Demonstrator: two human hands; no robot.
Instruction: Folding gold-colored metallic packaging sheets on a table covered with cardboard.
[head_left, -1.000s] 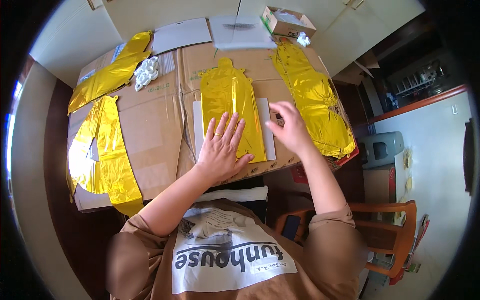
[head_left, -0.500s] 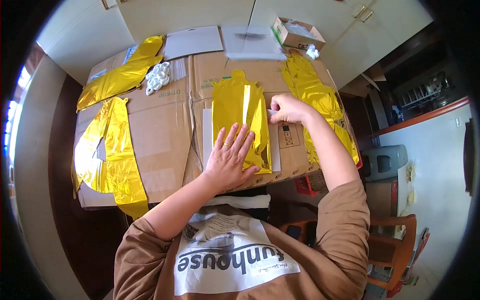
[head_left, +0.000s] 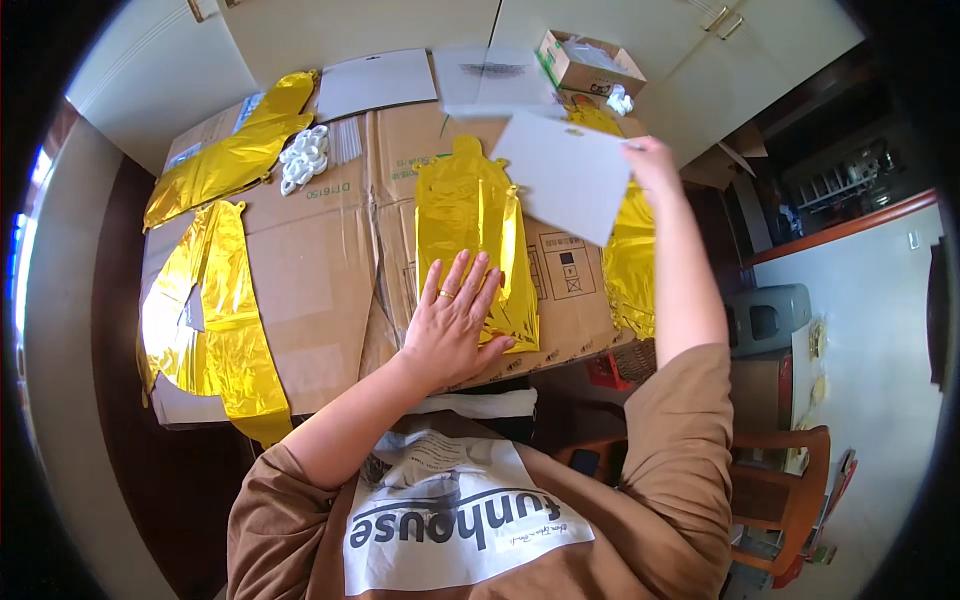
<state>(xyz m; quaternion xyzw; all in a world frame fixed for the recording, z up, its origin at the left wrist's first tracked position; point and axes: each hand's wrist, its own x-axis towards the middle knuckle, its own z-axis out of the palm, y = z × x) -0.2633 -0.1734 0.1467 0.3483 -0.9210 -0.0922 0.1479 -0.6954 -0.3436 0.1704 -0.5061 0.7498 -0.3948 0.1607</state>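
Observation:
My left hand [head_left: 455, 320] lies flat, fingers spread, on the lower part of a folded gold foil balloon [head_left: 465, 205] in front of me. Pinched at its edge by my right hand [head_left: 652, 165], a white rectangular card [head_left: 565, 175] with a small hanging slot is lifted off to the right. The card hangs tilted over the cardboard and partly covers another gold foil balloon [head_left: 632, 270] at the right edge of the table.
Two more gold foil balloons [head_left: 215, 170] [head_left: 235, 330] lie on the left of the cardboard-covered table [head_left: 320, 270]. White coiled ribbon [head_left: 303, 158], a stack of white cards [head_left: 377, 83], a clear plastic bag [head_left: 497, 85] and an open box [head_left: 590, 65] sit toward the back.
My right hand has drawn the white card out from beneath the folded balloon and raised it up and to the right. My left hand keeps pressing on the balloon.

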